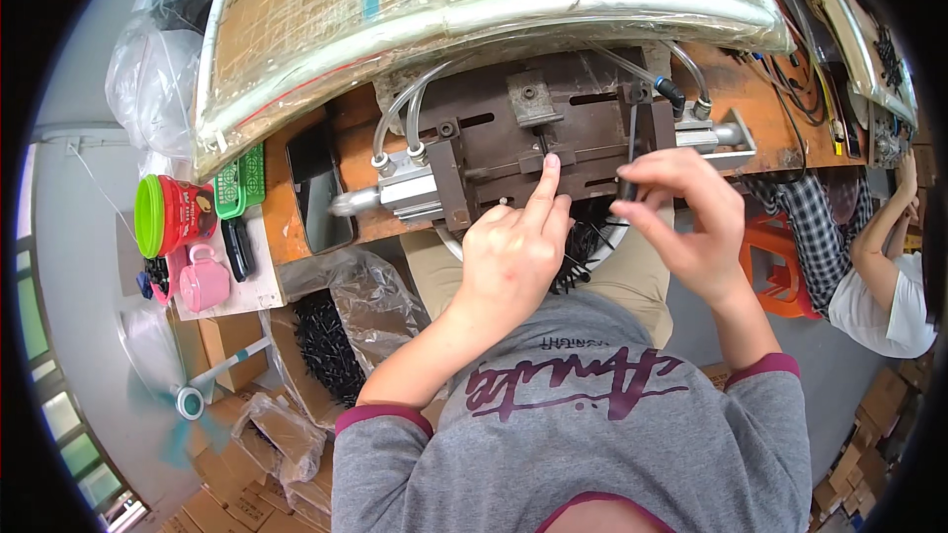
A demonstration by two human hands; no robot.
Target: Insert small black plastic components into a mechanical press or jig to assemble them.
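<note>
My left hand [513, 246] is over a dark metal clamping fixture [494, 153]. Its index finger is stretched out, the tip at a small black pin-like part [541, 141] below a metal block [533, 98]. The other fingers are loosely bent. To the right, my right hand [696, 222] pinches a small black cylindrical part [627, 187] between thumb and fingers, near the fixture's right jaw. Between my legs, partly hidden by my hands, sits a pale-rimmed bowl with several black parts [585, 246].
Air cylinders with clear hoses flank the fixture, left [410, 187] and right [706, 138]. A plastic-wrapped cardboard panel [474, 0] overhangs it. A phone [321, 187], red tub [188, 209] and pink mug [204, 281] lie left. A fan [190, 402] stands lower left; another person [879, 296] sits right.
</note>
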